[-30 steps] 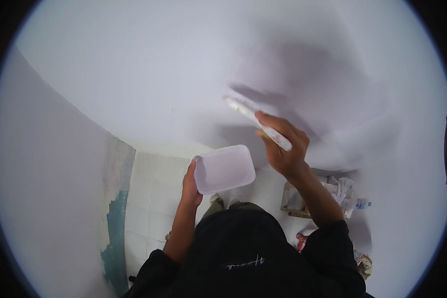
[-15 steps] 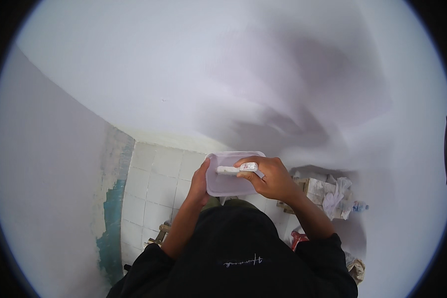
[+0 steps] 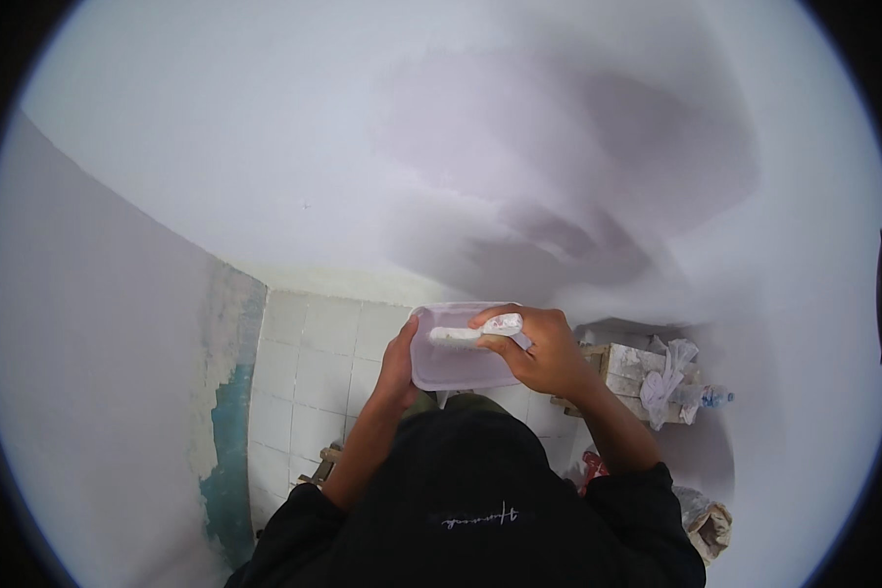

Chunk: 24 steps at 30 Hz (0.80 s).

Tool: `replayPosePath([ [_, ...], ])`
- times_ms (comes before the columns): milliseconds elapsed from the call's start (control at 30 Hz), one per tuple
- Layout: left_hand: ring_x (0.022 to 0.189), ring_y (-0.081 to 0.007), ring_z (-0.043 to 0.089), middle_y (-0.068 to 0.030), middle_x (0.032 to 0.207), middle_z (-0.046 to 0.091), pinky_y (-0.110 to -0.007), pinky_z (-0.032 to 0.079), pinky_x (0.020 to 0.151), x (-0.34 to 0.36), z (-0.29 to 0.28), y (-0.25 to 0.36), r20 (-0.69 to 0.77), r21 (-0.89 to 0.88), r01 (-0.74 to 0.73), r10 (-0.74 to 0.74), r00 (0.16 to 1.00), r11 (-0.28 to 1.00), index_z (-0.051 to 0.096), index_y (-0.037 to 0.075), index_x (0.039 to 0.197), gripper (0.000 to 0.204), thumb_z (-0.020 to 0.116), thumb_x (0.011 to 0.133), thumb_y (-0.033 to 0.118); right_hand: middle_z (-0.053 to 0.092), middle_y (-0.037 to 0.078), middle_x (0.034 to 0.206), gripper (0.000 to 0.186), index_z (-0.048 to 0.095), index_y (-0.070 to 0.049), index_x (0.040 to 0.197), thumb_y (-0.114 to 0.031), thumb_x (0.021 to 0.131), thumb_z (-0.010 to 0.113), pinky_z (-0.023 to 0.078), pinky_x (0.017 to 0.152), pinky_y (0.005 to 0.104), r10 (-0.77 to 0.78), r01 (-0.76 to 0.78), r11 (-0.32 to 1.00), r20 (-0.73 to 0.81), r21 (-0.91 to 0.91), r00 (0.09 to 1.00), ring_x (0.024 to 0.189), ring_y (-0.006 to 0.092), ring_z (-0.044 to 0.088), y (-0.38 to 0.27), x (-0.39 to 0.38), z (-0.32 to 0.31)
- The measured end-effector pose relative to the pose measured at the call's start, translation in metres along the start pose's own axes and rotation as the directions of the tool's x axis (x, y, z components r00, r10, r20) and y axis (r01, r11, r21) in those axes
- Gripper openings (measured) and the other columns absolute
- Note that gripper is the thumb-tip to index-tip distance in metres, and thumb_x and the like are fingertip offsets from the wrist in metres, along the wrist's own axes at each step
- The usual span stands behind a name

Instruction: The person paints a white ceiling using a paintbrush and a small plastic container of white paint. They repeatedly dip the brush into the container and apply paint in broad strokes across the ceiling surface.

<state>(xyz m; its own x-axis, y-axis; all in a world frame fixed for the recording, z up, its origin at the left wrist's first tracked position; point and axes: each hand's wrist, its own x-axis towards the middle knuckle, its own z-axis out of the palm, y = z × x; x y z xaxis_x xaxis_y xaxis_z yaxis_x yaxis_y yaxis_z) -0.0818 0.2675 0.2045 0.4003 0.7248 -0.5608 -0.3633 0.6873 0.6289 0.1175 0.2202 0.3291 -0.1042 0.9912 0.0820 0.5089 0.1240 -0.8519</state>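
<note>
My left hand (image 3: 396,367) is closed round the left side of a shallow, pale translucent plastic tub (image 3: 451,372) with rounded corners, held in front of my body. Pinched between the thumb and fingers of my right hand (image 3: 551,355) is what looks like a paintbrush (image 3: 458,334), its handle white with faint reddish marks. Its pale far end lies over the inside of the tub; whether it touches the bottom I cannot tell. The right hand covers part of the tub's right rim. A thin pale lilac layer seems to coat the tub's inside.
Ahead rises a white wall (image 3: 265,157) with shadows and a lilac-grey patch. The left wall shows peeling teal paint (image 3: 230,421). White tiles (image 3: 318,382) cover the floor. At the right are a wooden box (image 3: 632,367), a plastic bag (image 3: 666,377) and a clear bottle (image 3: 715,397).
The brush handle has tilted slightly, its end moving right and a little upward. Tub and hands have shifted slightly right in the picture; both grips are unchanged.
</note>
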Motion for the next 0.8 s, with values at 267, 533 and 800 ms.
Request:
replayPosePath([
  [267, 0.120, -0.0263, 0.059, -0.0172, 0.131, 0.059, -0.039, 0.048, 0.101, -0.002, -0.002, -0.007, -0.034, -0.037, -0.005, 0.004, 0.999, 0.999, 0.046, -0.004, 0.140, 0.055, 0.043, 0.107, 0.040, 0.076, 0.012, 0.097, 0.018, 0.072, -0.004, 0.106, -0.007, 0.089, 0.071, 0.054, 0.071, 0.0286, -0.050, 0.049, 0.999, -0.053, -0.023, 0.997, 0.080, 0.0181, 0.073, -0.015, -0.016, -0.003],
  [533, 0.128, -0.0268, 0.053, -0.0148, 0.138, 0.054, -0.041, 0.043, 0.108, -0.009, -0.007, -0.007, 0.041, -0.068, 0.010, -0.008, 0.999, 0.998, 0.042, 0.002, 0.145, 0.055, 0.037, 0.107, 0.042, 0.075, 0.008, 0.098, 0.013, 0.069, 0.002, 0.104, -0.006, 0.095, 0.064, 0.053, 0.073, 0.0274, 0.075, -0.039, 0.965, -0.129, 0.258, 0.989, 0.079, 0.0113, 0.066, -0.002, -0.016, -0.003],
  [800, 0.128, -0.0270, 0.052, -0.0145, 0.138, 0.054, -0.041, 0.042, 0.108, -0.019, -0.007, -0.008, 0.010, -0.072, -0.015, 0.016, 1.000, 0.997, 0.041, 0.002, 0.146, 0.056, 0.037, 0.107, 0.042, 0.072, 0.006, 0.097, 0.012, 0.068, 0.002, 0.104, -0.006, 0.096, 0.064, 0.046, 0.067, 0.0216, 0.109, -0.053, 0.933, -0.139, 0.356, 0.984, 0.075, 0.0056, 0.057, -0.001, -0.014, -0.001],
])
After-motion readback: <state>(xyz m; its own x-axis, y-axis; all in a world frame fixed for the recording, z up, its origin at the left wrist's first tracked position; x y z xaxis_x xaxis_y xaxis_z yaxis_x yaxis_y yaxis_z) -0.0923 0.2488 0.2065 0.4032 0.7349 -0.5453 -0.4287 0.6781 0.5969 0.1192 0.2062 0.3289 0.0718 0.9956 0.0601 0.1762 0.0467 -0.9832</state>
